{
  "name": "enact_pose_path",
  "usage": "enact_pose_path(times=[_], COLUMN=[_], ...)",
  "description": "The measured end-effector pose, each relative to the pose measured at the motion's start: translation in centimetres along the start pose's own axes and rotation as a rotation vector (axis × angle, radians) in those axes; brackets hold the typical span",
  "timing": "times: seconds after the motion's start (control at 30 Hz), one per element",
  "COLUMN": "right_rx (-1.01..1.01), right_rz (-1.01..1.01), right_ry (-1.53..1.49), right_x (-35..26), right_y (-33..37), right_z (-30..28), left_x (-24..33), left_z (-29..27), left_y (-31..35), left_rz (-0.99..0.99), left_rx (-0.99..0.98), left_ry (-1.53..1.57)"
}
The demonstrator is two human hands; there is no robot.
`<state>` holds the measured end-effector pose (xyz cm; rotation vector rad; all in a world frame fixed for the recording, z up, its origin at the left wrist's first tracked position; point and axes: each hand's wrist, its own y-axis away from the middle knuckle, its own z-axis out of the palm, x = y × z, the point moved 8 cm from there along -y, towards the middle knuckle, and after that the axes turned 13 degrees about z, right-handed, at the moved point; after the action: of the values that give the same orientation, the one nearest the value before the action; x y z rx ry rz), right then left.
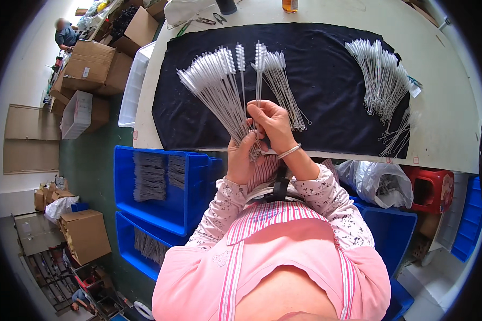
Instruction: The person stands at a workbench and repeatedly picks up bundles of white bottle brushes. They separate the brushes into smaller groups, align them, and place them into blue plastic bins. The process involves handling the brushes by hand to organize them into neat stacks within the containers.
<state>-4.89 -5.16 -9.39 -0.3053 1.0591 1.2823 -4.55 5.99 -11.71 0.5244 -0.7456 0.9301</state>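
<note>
My left hand (242, 160) is closed round the wire handles of a thick bundle of straw brushes (211, 69), white bristles fanned away from me. Close beside it, my right hand (271, 122) pinches the wire stems of a few brushes (260, 58) standing just right of the bundle. One single brush (240, 58) sticks up between the two groups. To the right of my right hand a smaller pile of brushes (285, 85) lies on the dark cloth (321, 64), looped ends toward me.
A big heap of brushes (380, 80) lies at the cloth's right, with loose ones (397, 136) nearer me. Pliers (219, 18) and a glass (290, 5) are at the table's far edge. Blue crates (198, 187) with grey bundles stand left; a red stool (432, 187) stands right.
</note>
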Motion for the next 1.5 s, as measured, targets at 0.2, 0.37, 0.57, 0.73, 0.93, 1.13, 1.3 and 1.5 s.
enact_pose_path(times=[0.2,0.37,0.57,0.73,0.93,1.13,1.3,1.5], right_rx=[-0.039,-0.048,-0.087,-0.113,-0.126,-0.134,-0.179,-0.228], right_rz=[0.024,0.067,0.126,0.131,0.191,0.211,0.184,0.237], right_ry=[0.044,-0.05,-0.044,-0.117,-0.185,-0.239,-0.222,-0.287], right_x=[0.6,1.6,1.2,1.7,2.0,2.0,2.1,3.3], right_y=[-0.6,-1.1,-0.6,-0.8,-1.1,-0.8,-1.2,-2.0], right_z=[0.1,-0.5,0.7,0.4,0.4,0.3,0.1,-0.4], left_x=[0.2,0.8,0.8,0.7,0.4,0.2,0.5,0.7], left_z=[0.4,0.5,0.2,0.2,0.1,0.1,0.4,0.5], left_y=[0.3,0.0,0.2,0.2,0.3,0.4,0.5,0.4], left_rz=[0.031,0.052,0.073,0.076,0.073,0.064,0.078,0.062], left_rx=[0.007,0.049,0.05,0.036,0.029,0.039,0.013,0.026], left_ry=[-0.027,-0.105,-0.129,-0.155,-0.131,-0.106,-0.115,-0.076])
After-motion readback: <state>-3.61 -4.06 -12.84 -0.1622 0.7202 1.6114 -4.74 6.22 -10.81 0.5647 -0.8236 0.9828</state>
